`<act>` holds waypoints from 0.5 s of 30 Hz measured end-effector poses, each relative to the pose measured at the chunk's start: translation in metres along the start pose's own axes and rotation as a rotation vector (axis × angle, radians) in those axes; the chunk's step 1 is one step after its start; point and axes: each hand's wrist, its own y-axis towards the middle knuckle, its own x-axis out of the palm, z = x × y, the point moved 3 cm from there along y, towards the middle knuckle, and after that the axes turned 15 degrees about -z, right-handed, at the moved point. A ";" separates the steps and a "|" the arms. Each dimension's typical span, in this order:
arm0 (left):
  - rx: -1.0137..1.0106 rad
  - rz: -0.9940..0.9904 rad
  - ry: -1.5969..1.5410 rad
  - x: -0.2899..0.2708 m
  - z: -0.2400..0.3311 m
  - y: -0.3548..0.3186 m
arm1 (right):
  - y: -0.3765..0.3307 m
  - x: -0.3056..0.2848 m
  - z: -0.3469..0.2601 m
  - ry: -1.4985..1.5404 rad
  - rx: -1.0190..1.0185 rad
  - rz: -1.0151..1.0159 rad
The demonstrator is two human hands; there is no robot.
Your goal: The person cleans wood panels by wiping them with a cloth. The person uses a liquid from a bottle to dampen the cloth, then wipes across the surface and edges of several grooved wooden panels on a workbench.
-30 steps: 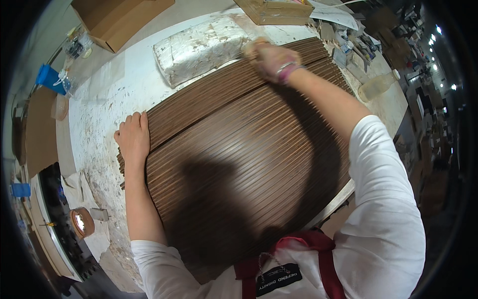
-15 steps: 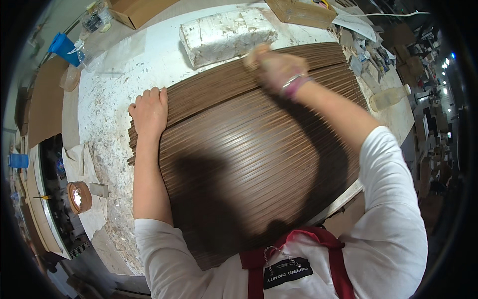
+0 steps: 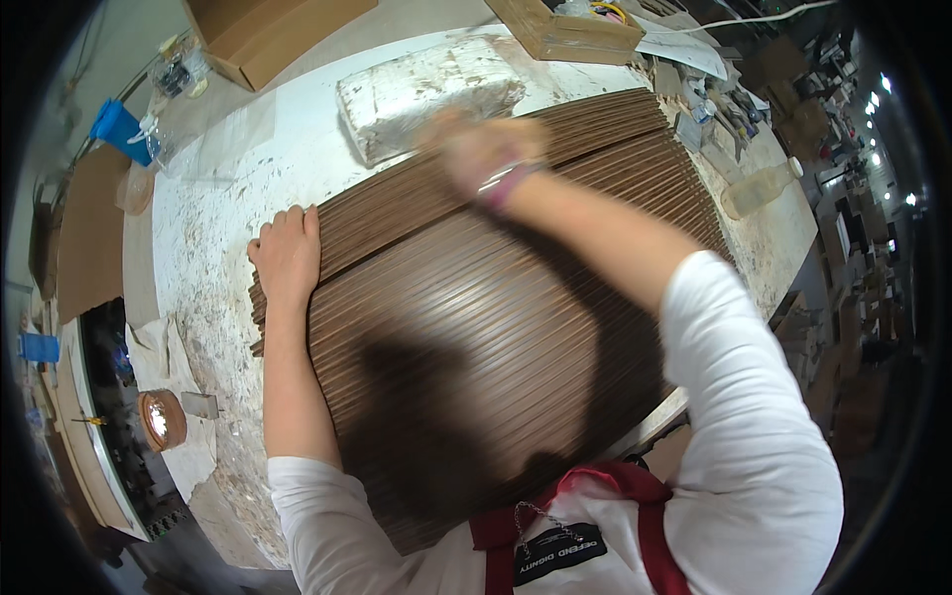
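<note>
Dark brown grooved wood strips [image 3: 516,297], laid side by side like a slatted panel, cover the middle of the table. My left hand [image 3: 289,252] lies flat over their far left end, fingers stretched toward the far edge and thumb off to the side. Smeared by motion, my right hand [image 3: 486,154] is over the far strips, beside a white wrapped block [image 3: 426,89]. Its fingers look closed round something small and tan, whose kind I cannot make out. A dark gap runs between the far strips and the nearer ones.
The white, stained tabletop [image 3: 208,288] shows at the left. A tape roll [image 3: 161,420] and a small grey block [image 3: 200,405] sit there. Beyond stand a blue container [image 3: 121,131] and a cardboard box [image 3: 268,35]. At the right are a bottle [image 3: 762,188] and several scraps.
My right hand has swept left along the far strips, toward the front of the white block. The left hand keeps its place on the strips' end. The whole view has shifted slightly.
</note>
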 end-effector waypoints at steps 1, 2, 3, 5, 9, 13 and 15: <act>-0.005 0.012 -0.004 0.003 -0.008 -0.002 | -0.017 -0.040 -0.068 0.038 -0.096 -0.025; 0.023 0.030 -0.002 0.002 -0.002 0.001 | 0.004 -0.027 -0.088 0.056 -0.069 -0.254; 0.034 0.046 -0.001 0.001 -0.001 0.003 | 0.019 0.005 -0.094 0.123 -0.105 -0.139; 0.044 0.031 -0.013 0.004 -0.006 0.001 | 0.017 0.008 -0.065 0.170 -0.297 -0.102; 0.020 0.004 0.007 0.004 -0.009 0.002 | -0.020 -0.031 0.084 0.214 0.119 -0.125; 0.179 0.229 0.014 -0.008 0.030 -0.001 | -0.049 -0.066 0.182 0.072 0.308 -0.060; 0.243 0.227 -0.072 -0.003 0.053 0.010 | -0.051 -0.053 0.165 0.397 0.240 -0.002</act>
